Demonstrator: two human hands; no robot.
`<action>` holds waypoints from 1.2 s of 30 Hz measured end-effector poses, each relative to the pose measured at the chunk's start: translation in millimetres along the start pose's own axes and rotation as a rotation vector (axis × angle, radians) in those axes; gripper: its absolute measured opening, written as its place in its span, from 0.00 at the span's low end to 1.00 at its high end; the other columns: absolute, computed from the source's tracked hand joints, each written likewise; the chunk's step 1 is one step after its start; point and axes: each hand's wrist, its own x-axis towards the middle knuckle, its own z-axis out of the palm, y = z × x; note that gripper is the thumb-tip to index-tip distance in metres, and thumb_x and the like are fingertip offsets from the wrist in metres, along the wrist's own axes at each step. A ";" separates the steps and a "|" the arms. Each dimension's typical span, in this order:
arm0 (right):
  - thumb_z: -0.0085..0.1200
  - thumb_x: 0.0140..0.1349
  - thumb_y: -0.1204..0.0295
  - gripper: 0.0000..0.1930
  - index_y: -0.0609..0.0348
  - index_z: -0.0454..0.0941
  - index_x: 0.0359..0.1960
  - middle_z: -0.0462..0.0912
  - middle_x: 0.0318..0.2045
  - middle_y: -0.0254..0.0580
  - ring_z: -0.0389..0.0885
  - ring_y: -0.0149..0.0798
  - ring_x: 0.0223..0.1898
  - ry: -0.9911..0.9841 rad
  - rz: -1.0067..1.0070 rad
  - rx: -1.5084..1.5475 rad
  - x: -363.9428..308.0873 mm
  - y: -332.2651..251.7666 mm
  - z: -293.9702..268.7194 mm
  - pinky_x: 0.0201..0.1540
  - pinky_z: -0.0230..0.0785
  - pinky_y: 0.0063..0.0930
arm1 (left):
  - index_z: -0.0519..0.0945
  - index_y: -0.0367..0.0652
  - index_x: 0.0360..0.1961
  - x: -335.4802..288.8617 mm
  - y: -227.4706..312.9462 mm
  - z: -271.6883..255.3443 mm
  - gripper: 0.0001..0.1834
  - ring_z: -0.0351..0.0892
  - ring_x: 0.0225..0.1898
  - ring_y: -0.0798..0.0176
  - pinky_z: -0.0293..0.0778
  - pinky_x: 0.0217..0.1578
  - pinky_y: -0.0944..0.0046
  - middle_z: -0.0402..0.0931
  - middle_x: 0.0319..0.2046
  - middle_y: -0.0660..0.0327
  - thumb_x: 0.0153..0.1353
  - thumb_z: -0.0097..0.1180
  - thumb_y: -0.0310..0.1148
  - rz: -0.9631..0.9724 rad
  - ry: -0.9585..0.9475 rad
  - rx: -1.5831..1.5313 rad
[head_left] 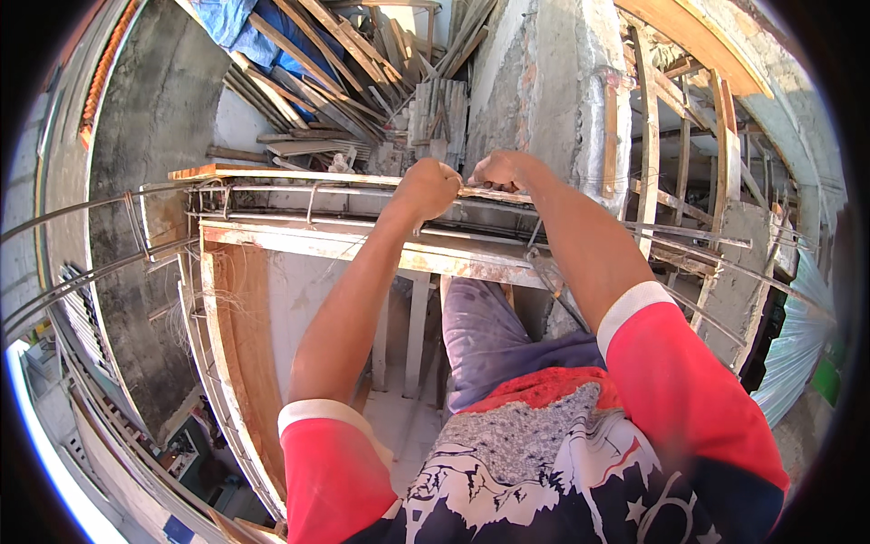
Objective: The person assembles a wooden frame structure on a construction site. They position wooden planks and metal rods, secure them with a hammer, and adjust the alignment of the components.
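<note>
My left hand (430, 189) is closed in a fist at the far wooden board (263, 172) of a long, narrow formwork trough. Close by on its right, my right hand (501, 172) has its fingers curled at the same board's top edge. Whatever either hand grips is too small or hidden to make out. Steel reinforcing bars (362, 220), joined by bent stirrups (311, 204), run lengthwise between the far board and the near board (272, 241). Both forearms reach across the near board.
Loose timber (335, 54) and a blue tarp (217, 27) lie beyond the trough. A rough concrete wall (553, 100) rises ahead, with what looks like a hammer (611, 136) on it. Bar ends (716, 238) stick out rightward near wooden posts (649, 136). Left stands a grey wall (145, 136).
</note>
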 end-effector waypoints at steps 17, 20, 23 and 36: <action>0.52 0.55 0.74 0.10 0.65 0.75 0.17 0.65 0.17 0.55 0.67 0.44 0.20 0.391 -0.332 -0.553 -89.9 -40.3 15.6 0.25 0.62 0.49 | 0.81 0.31 0.59 -31.8 -31.2 36.8 0.21 0.71 0.26 0.72 0.69 0.29 0.67 0.82 0.31 0.60 0.68 0.53 0.29 0.047 0.108 -0.298; 0.52 0.51 0.77 0.12 0.71 0.86 0.33 0.84 0.30 0.64 0.87 0.55 0.32 0.393 -0.226 -0.475 -98.4 -40.0 24.3 0.36 0.75 0.50 | 0.80 0.30 0.57 -54.1 -22.8 53.1 0.19 0.65 0.25 0.76 0.62 0.27 0.72 0.78 0.30 0.67 0.70 0.50 0.28 -0.021 0.114 -0.505; 0.52 0.53 0.77 0.11 0.74 0.84 0.32 0.84 0.30 0.65 0.86 0.54 0.31 0.497 -0.182 -0.015 -95.4 -27.8 53.3 0.34 0.74 0.50 | 0.82 0.31 0.55 -65.9 -28.5 61.6 0.17 0.65 0.25 0.78 0.61 0.28 0.74 0.76 0.28 0.70 0.71 0.50 0.29 -0.035 0.188 -0.679; 0.46 0.74 0.69 0.13 0.67 0.79 0.38 0.75 0.27 0.45 0.73 0.36 0.25 0.594 -0.331 0.999 -96.2 -17.4 162.2 0.29 0.66 0.42 | 0.80 0.32 0.53 -115.4 -23.6 92.7 0.12 0.76 0.32 0.74 0.72 0.34 0.70 0.82 0.34 0.63 0.74 0.51 0.28 0.157 0.401 -0.510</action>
